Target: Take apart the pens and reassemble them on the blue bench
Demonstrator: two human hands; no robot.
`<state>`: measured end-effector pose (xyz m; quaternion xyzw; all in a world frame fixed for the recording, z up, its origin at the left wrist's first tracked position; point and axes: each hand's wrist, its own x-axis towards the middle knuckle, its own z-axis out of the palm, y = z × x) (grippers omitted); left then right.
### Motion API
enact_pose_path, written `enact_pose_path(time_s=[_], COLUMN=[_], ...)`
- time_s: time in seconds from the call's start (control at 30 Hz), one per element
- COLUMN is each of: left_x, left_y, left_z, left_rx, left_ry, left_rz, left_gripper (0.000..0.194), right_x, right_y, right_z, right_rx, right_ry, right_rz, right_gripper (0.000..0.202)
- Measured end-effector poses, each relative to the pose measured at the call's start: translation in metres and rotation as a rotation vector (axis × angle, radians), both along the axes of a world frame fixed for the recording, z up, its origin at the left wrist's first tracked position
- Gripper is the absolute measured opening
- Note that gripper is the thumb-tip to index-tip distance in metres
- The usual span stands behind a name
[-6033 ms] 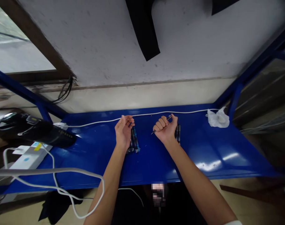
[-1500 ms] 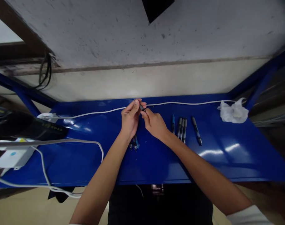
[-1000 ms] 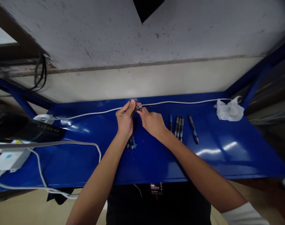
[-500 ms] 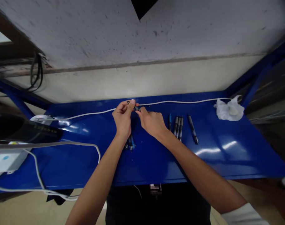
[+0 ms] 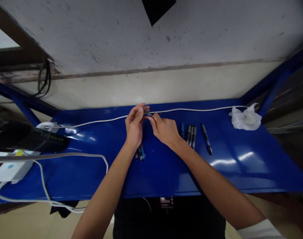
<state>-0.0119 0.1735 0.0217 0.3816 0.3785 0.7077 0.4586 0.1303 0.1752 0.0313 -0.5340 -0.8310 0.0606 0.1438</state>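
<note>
Between my two hands, above the blue tabletop [image 5: 163, 176], is a dark pen [image 5: 148, 113] held at a slant. My left hand [image 5: 135, 127] pinches its upper left part with thumb and fingers. At its lower right end, my right hand [image 5: 165, 129] grips it, the fingertips partly hidden. Below my left hand lie several pens [image 5: 141, 153] with clear and blue tips, mostly covered by the hand. Right of my right hand, a blue pen [image 5: 182, 129] and a group of grey-topped pens [image 5: 191, 134] lie side by side, with a single pen [image 5: 206, 138] apart from them.
A white cable [image 5: 191, 109] runs along the back of the table by the wall. At the right rear sits a crumpled white plastic bag [image 5: 246, 118]. On the left are a black cylindrical object [image 5: 49, 141], a white box [image 5: 15, 166] and looping cables [image 5: 91, 155].
The pen between my hands shows more of its length now, and my left fingers have shifted on it. The whole view has moved slightly; the lying pens keep their places.
</note>
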Motion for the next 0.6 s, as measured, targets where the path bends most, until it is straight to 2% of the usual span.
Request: enact_pose_path(time_s=[0.07,0.27,0.43,0.6], left_x=[0.0007,0.0019,0.0012,0.0014], left_y=[-0.0007,0.0003,-0.0022,-0.0001], left_z=[0.0003,-0.0005,0.0035,-0.0021], left_rx=[0.017,-0.006,-0.017,-0.018], left_ry=[0.005,-0.043,0.015,0.007], left_rz=[-0.035,0.017,-0.088,0.001], left_gripper=[0.025,0.019,0.025,0.022], right_x=[0.0007,0.0019,0.0021,0.0025], right_y=[0.0006,0.0013,0.0016,0.0008], right_z=[0.0002,0.0010,0.0005,0.0024], right_rx=[0.004,0.003,-0.013,-0.009], right_ry=[0.006,0.037,0.033,0.048], right_rz=[-0.012,-0.006,-0.027,-0.007], right_gripper=[0.059,0.058,0.058,0.058])
